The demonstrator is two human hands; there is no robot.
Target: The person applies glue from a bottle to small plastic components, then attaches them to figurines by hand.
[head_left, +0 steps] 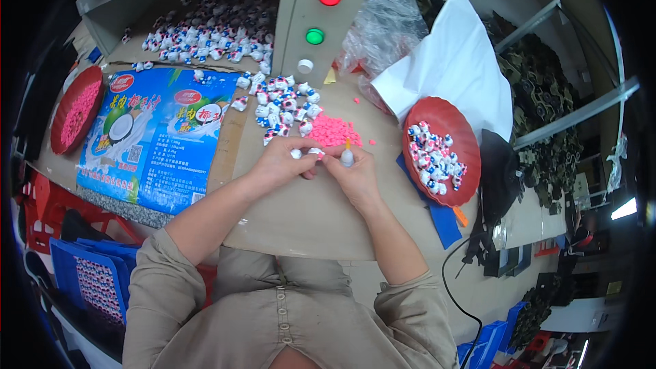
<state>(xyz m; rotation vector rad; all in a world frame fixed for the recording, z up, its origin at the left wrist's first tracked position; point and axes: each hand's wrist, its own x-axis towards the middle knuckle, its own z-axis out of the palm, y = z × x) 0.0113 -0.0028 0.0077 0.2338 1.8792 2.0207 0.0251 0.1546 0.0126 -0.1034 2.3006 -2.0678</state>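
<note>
My left hand (277, 162) is closed on small white figurines; one figurine (296, 154) shows by the fingers, and another white and pink piece sits at the fingertips. My right hand (357, 176) is closed round a small white dropper bottle (347, 158) with a yellow-orange tip. Its thumb and finger meet the left fingertips at a pink spot, too small to make out. Just beyond the hands lie a pile of small pink pieces (335, 130) and a heap of white, blue and pink figurines (280, 106).
To the right stands a red bowl (471, 184) of figurines; at far left, another red bowl (58, 133) holds pink pieces. A blue printed cardboard sheet (154, 130) covers the left side. Behind is a grey machine (294, 14) with more figurines inside. White cloth (451, 55) lies back right.
</note>
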